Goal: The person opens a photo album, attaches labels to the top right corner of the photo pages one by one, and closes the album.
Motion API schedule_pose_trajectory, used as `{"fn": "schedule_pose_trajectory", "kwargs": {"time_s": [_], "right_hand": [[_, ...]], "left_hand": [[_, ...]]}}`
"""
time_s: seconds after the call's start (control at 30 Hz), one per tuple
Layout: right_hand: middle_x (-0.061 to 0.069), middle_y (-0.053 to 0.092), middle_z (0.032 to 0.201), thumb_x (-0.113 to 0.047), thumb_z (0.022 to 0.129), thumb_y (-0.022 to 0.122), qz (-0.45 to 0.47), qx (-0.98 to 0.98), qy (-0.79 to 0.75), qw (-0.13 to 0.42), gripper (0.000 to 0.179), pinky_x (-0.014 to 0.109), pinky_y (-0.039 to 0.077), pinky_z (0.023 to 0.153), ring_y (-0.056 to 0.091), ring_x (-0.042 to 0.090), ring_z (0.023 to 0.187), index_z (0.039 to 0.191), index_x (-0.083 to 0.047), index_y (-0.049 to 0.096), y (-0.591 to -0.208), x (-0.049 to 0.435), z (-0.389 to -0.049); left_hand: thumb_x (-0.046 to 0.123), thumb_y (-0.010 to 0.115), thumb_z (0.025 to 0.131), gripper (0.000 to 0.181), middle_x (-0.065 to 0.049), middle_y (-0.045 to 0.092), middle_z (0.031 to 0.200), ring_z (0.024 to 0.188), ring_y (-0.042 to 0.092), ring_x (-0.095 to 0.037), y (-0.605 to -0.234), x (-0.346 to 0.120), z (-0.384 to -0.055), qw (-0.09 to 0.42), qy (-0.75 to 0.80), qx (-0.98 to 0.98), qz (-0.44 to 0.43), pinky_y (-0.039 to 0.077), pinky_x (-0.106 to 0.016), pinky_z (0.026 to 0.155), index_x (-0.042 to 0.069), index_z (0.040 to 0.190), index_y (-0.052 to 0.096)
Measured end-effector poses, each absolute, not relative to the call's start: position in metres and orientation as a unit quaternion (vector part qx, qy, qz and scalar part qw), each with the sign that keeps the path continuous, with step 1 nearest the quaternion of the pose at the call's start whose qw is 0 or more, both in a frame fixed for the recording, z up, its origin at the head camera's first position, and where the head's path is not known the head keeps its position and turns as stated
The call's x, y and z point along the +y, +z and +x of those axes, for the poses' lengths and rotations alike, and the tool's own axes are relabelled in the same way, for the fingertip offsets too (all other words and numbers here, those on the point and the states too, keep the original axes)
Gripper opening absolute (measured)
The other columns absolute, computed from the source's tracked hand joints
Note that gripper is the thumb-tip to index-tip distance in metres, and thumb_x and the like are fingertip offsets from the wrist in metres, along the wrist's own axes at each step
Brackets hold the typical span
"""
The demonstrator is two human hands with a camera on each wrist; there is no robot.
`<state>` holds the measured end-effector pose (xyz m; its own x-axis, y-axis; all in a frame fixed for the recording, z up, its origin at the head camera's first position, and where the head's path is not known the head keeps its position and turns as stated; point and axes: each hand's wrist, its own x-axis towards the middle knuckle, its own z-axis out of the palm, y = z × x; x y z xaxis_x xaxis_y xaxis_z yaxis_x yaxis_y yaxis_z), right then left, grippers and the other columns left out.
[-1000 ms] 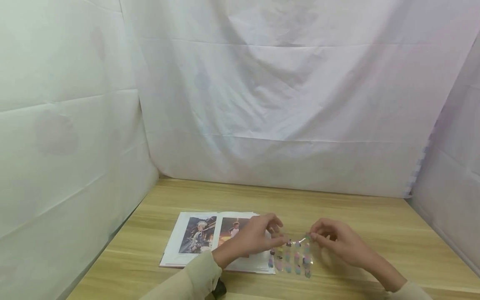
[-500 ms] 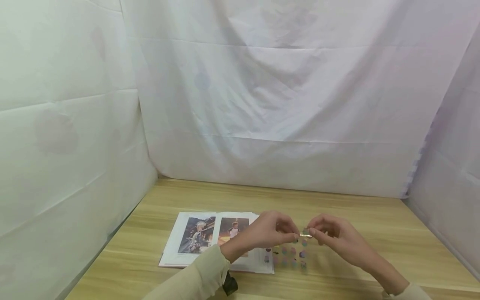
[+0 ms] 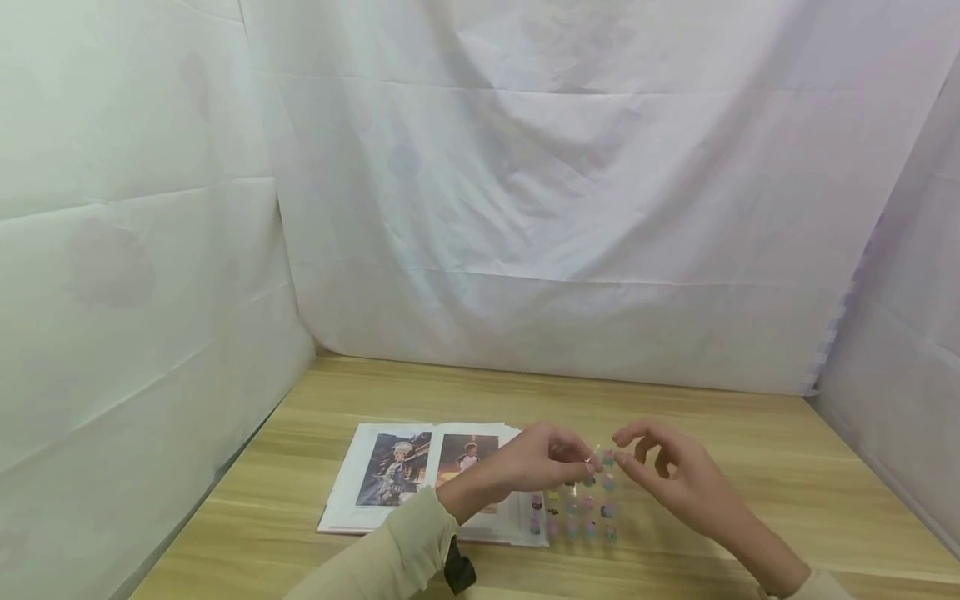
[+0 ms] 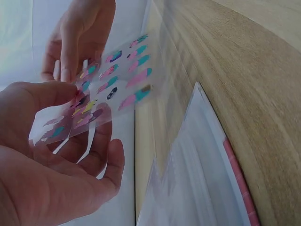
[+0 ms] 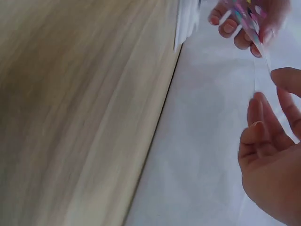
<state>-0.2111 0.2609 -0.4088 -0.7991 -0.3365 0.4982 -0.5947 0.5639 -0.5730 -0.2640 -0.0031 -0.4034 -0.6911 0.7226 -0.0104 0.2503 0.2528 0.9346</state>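
Observation:
A clear sticker sheet [image 3: 589, 507] with rows of small pink, blue and purple stickers is held up over the wooden table, right of an open photo album [image 3: 343, 500]. My left hand [image 3: 536, 458] pinches the sheet near its upper edge; in the left wrist view the thumb lies on the near face of the sticker sheet [image 4: 110, 84], with fingers behind it. My right hand [image 3: 678, 479] is at the sheet's upper right corner. Its thumb touches the clear edge, while the index finger stands apart, with a gap showing in the right wrist view.
The album lies flat, with a photo [image 3: 393, 469] on the left page and another on the right, partly covered by my left forearm. White cloth [image 3: 562, 192] hangs behind and at both sides of the table [image 3: 712, 417]. A black object [image 3: 459, 572] sits at my left wrist.
My left hand has moved right onto the sheet's upper edge and grips it. The right thumb and index finger, earlier pinching the corner, have spread apart. The sheet has shifted slightly left; the album stays put.

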Motion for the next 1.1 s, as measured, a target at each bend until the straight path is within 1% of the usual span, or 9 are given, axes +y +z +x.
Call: {"fn": "schedule_pose_trajectory", "kwargs": {"time_s": [0.07,0.13,0.3,0.37,0.53,0.7,0.8,0.97,1.1], "right_hand": [[-0.009,0.073,0.124,-0.01,0.092,0.087,0.284,-0.872,0.32,0.237,0.032,0.023,0.049,0.063,0.063,0.009,0.097,0.109,-0.032,0.072,-0.409,0.254,-0.209],[-0.01,0.071,0.131,-0.011,0.084,0.094,0.298,-0.871,0.27,0.282,0.04,0.019,0.052,0.075,0.065,0.012,0.109,0.107,-0.036,0.074,-0.408,0.249,-0.208],[-0.01,0.07,0.134,-0.017,0.075,0.1,0.305,-0.874,0.208,0.316,0.045,0.007,0.042,0.109,0.067,0.018,0.125,0.109,-0.034,0.076,-0.406,0.244,-0.206],[-0.007,0.073,0.13,-0.016,0.073,0.101,0.307,-0.871,0.206,0.323,0.046,0.003,0.037,0.111,0.069,0.02,0.122,0.108,-0.031,0.077,-0.406,0.244,-0.206],[-0.004,0.077,0.121,-0.011,0.066,0.102,0.317,-0.861,0.207,0.341,0.047,0.0,0.034,0.111,0.072,0.023,0.11,0.106,-0.025,0.079,-0.408,0.245,-0.206],[-0.008,0.079,0.116,-0.012,0.068,0.101,0.319,-0.858,0.2,0.35,0.042,0.001,0.04,0.107,0.074,0.018,0.106,0.102,-0.026,0.082,-0.409,0.243,-0.205],[-0.009,0.079,0.115,-0.013,0.07,0.1,0.32,-0.856,0.2,0.352,0.04,0.002,0.042,0.106,0.074,0.016,0.104,0.101,-0.028,0.082,-0.41,0.242,-0.205],[-0.011,0.079,0.114,-0.011,0.071,0.099,0.319,-0.858,0.209,0.344,0.039,0.002,0.043,0.103,0.073,0.014,0.104,0.099,-0.03,0.081,-0.41,0.241,-0.204],[-0.012,0.078,0.114,-0.01,0.076,0.097,0.309,-0.866,0.232,0.317,0.036,0.009,0.052,0.081,0.071,0.012,0.103,0.097,-0.032,0.079,-0.41,0.239,-0.202]], "left_hand": [[0.026,0.073,0.105,0.018,0.007,0.08,0.115,0.108,0.074,-0.01,-0.403,-0.003,-0.264,0.229,0.527,0.755,0.316,0.062,-0.03,0.089,0.018,0.119,0.08],[0.025,0.073,0.105,0.017,0.008,0.08,0.115,0.108,0.073,-0.008,-0.402,-0.004,-0.263,0.229,0.53,0.753,0.316,0.061,-0.029,0.088,0.019,0.118,0.081],[0.033,0.07,0.107,0.018,0.016,0.078,0.119,0.113,0.069,-0.004,-0.401,-0.005,-0.264,0.234,0.532,0.748,0.321,0.058,-0.04,0.104,0.026,0.117,0.082],[0.037,0.067,0.108,0.021,0.016,0.078,0.121,0.115,0.07,-0.004,-0.401,-0.006,-0.265,0.241,0.535,0.742,0.325,0.055,-0.045,0.111,0.027,0.119,0.082],[0.037,0.064,0.11,0.024,0.013,0.079,0.12,0.11,0.071,-0.009,-0.401,-0.007,-0.266,0.251,0.545,0.729,0.329,0.054,-0.043,0.111,0.024,0.121,0.081],[0.034,0.07,0.106,0.019,0.013,0.079,0.118,0.108,0.073,-0.007,-0.402,-0.005,-0.266,0.24,0.544,0.74,0.316,0.057,-0.042,0.107,0.023,0.117,0.081],[0.034,0.074,0.104,0.016,0.014,0.076,0.118,0.116,0.07,-0.007,-0.403,-0.004,-0.265,0.229,0.55,0.745,0.301,0.058,-0.04,0.104,0.025,0.114,0.082],[0.033,0.077,0.102,0.012,0.012,0.075,0.12,0.13,0.067,-0.012,-0.405,-0.003,-0.264,0.218,0.558,0.745,0.294,0.053,-0.051,0.116,0.024,0.11,0.081],[0.03,0.077,0.103,0.011,0.01,0.078,0.11,0.112,0.073,-0.008,-0.406,-0.002,-0.264,0.216,0.561,0.739,0.304,0.055,-0.047,0.113,0.022,0.11,0.079]]}}
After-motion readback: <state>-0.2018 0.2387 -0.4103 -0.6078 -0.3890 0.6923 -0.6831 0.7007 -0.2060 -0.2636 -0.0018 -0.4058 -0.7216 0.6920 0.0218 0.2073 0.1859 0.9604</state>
